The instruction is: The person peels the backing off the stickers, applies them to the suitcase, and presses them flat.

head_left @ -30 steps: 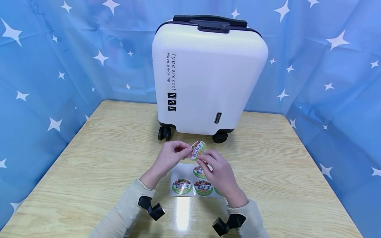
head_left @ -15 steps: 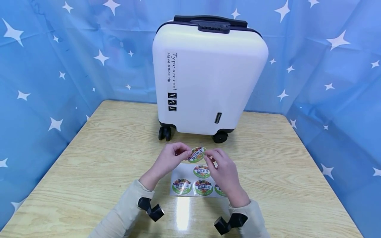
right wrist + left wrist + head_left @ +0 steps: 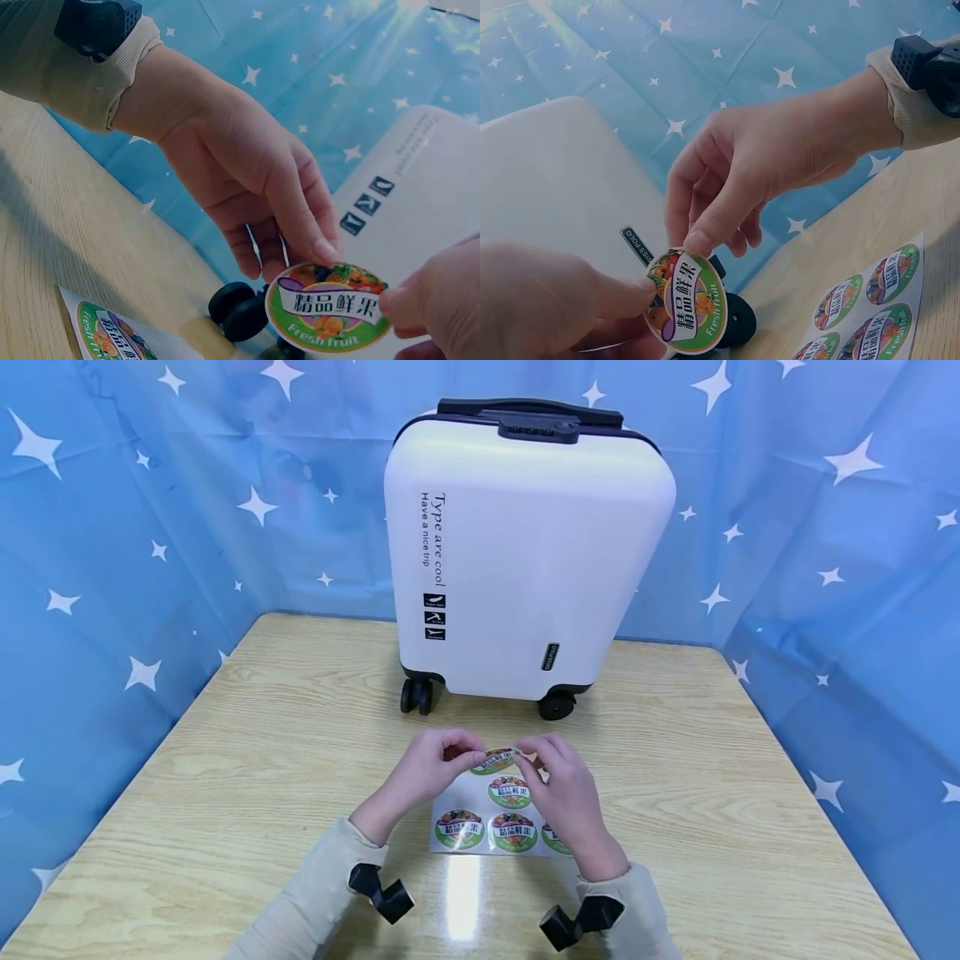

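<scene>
An oval sticker [image 3: 494, 762] with fruit pictures and "Fresh fruit" lettering is held up between both hands. My left hand [image 3: 426, 770] pinches its left end between thumb and fingers. At the opposite edge my right hand [image 3: 564, 787] pinches it too. In the left wrist view the sticker [image 3: 686, 301] faces the camera, with the right thumb on its upper edge. The right wrist view shows the sticker [image 3: 328, 309] upright and flat. Below the hands lies a white sticker sheet [image 3: 454, 795] with several matching ovals, its right part hidden by my right hand.
A white suitcase [image 3: 517, 552] with black wheels stands upright on the wooden table [image 3: 285, 718], just beyond the hands. Blue curtains [image 3: 150, 527] with white stars hang behind and at both sides.
The sticker has come down toward the sheet and turned from tilted to nearly level. My right fingers have shifted from its lower edge to its right end.
</scene>
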{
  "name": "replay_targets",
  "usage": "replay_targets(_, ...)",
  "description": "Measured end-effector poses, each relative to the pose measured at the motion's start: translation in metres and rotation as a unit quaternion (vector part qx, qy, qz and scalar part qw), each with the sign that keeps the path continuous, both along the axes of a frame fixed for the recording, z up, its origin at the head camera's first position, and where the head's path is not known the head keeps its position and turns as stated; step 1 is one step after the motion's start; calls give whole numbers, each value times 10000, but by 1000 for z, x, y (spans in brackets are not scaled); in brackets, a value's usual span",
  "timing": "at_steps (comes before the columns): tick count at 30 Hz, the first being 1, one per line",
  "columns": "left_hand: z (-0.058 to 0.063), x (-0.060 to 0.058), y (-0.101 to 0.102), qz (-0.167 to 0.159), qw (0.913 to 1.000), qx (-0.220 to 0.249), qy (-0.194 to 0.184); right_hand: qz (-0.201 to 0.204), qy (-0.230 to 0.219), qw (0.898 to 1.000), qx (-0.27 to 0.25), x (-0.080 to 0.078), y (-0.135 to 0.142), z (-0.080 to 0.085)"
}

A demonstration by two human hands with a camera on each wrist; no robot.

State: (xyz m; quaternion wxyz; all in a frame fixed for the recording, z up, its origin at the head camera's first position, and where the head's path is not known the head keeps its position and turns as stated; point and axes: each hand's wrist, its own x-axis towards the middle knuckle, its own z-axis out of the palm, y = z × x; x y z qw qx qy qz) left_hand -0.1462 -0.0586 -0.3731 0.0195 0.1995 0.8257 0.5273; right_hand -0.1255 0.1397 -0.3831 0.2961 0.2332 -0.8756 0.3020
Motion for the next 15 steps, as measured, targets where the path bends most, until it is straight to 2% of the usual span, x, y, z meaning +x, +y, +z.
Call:
replay_targets(6,3,0,2,-8,9999,-103,39,51,10,10000,-42,-2,0,-1)
replay_targets(15,4,-2,0,77,9999,-23,66,351,-442,9969,-548,-7,3,-3)
